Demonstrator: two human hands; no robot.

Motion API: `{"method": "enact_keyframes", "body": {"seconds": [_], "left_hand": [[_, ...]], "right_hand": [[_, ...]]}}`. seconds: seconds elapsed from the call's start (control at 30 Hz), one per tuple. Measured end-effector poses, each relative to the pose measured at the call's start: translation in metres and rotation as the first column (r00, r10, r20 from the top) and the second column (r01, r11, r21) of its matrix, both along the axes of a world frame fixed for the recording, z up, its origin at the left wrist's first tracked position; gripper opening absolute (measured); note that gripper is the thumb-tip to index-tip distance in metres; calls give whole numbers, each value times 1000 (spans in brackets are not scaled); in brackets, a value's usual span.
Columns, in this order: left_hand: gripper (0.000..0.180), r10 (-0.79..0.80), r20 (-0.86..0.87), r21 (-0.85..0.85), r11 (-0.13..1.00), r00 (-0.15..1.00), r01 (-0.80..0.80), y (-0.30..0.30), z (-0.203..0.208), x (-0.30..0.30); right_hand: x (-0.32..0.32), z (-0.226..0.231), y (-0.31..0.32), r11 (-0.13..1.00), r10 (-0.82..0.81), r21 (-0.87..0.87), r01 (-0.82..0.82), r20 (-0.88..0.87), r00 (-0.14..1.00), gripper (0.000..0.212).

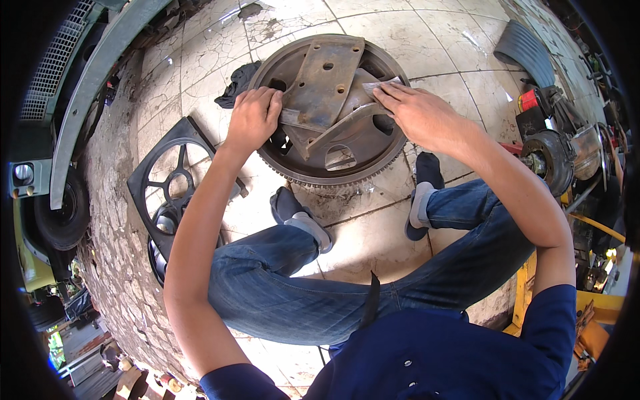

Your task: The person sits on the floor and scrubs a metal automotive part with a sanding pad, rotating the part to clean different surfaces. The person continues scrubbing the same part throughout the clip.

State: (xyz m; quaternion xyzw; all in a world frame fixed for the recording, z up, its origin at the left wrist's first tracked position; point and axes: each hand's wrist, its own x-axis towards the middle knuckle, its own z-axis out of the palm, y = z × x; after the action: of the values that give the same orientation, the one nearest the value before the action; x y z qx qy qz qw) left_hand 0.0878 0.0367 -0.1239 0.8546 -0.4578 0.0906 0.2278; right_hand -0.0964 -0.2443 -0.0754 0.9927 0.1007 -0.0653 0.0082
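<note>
A rusty metal bracket [325,73] with several drilled holes lies on a large toothed flywheel [360,167], which rests flat on the floor in front of me. My left hand [255,119] is closed at the bracket's left edge, its fingers curled over the metal. On the other side, my right hand [420,115] presses a small pale sheet [383,87], which looks like sandpaper, against the bracket's right part. The fingers lie together over the sheet and hide part of it. A raised flange [340,128] of the bracket runs between the hands, on the near side.
Left of the flywheel lies a black plastic fan shroud [179,180], and a crumpled black cloth [238,83] sits behind my left hand. Machine parts [553,147] crowd the right side. A ribbed grey mat [525,52] lies far right. My feet flank the flywheel's near edge.
</note>
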Motion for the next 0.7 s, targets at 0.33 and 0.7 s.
{"method": "enact_keyframes", "body": {"seconds": [0.33, 0.7], "left_hand": [[23, -8, 47, -58, 998, 999, 11, -1, -6, 3], [22, -9, 60, -69, 998, 998, 13, -1, -4, 1]], "right_hand": [[-1, 2, 3, 1000, 6, -26, -6, -2, 1000, 52], [1, 4, -2, 999, 26, 20, -26, -4, 1000, 56]]}}
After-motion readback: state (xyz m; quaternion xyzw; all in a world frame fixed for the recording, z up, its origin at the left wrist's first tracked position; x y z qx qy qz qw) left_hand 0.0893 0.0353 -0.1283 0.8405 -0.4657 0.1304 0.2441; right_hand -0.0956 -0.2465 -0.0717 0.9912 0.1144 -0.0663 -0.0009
